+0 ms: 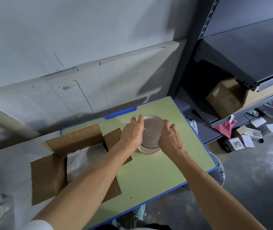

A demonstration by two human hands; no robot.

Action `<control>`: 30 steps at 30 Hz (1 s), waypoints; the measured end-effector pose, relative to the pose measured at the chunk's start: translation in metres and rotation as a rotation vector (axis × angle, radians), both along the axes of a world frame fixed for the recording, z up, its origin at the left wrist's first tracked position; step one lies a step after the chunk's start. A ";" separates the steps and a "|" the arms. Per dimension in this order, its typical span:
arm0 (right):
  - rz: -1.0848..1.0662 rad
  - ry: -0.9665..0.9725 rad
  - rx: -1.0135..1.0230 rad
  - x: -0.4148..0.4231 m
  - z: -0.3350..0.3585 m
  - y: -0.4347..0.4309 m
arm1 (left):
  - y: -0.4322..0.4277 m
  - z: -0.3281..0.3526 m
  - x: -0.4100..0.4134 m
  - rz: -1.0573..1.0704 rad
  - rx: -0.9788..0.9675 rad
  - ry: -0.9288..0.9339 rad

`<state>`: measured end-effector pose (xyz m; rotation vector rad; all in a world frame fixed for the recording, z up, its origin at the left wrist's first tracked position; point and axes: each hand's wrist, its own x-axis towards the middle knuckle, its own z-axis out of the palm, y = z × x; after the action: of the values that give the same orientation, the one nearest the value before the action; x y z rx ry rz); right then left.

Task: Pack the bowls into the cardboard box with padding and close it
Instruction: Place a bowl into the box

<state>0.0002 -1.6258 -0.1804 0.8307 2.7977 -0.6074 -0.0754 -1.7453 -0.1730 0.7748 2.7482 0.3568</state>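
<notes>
Inspector: Location of the task's item?

Clerk: A stack of pale pinkish round bowls (150,130) stands on the pale green, blue-edged counter (157,171), toward its far side. It is just right of the open brown cardboard box (49,176).

Inspector: Hands?

Clerk: Both are on the stack. The left hand (132,131) is curled round its left side with the fingers at the top rim. The right hand (169,138) clasps the right side likewise. Whether the stack's base touches the counter, I cannot tell.

Inspector: Box condition?

Clerk: The flaps are spread outward and clear crinkled plastic padding (79,160) lies inside. The left forearm crosses above the right flap.

Inspector: Surroundings?

Clerk: A dark metal shelving rack (232,47) stands to the right, with a closed brown carton (223,97) on a low shelf. Small white boxes (247,140) and a red plastic bag (226,127) lie on the floor beside it.
</notes>
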 end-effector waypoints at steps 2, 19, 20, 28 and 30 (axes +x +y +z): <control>-0.006 0.072 0.037 -0.001 0.014 0.000 | -0.004 0.011 -0.003 0.006 0.053 0.033; 0.238 0.292 0.045 -0.024 0.111 -0.100 | -0.145 0.096 -0.002 0.271 0.289 0.172; 0.266 0.299 0.042 -0.025 0.112 -0.109 | -0.157 0.095 0.000 0.293 0.283 0.176; 0.448 0.182 0.047 -0.031 0.084 -0.176 | -0.231 0.070 0.023 0.459 0.205 0.130; 0.484 0.143 0.090 -0.029 0.072 -0.186 | -0.241 0.059 0.029 0.491 0.171 0.098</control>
<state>-0.0287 -1.8121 -0.1086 0.1035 3.0074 -0.4736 -0.0462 -1.9867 -0.1144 0.1393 3.0070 0.6720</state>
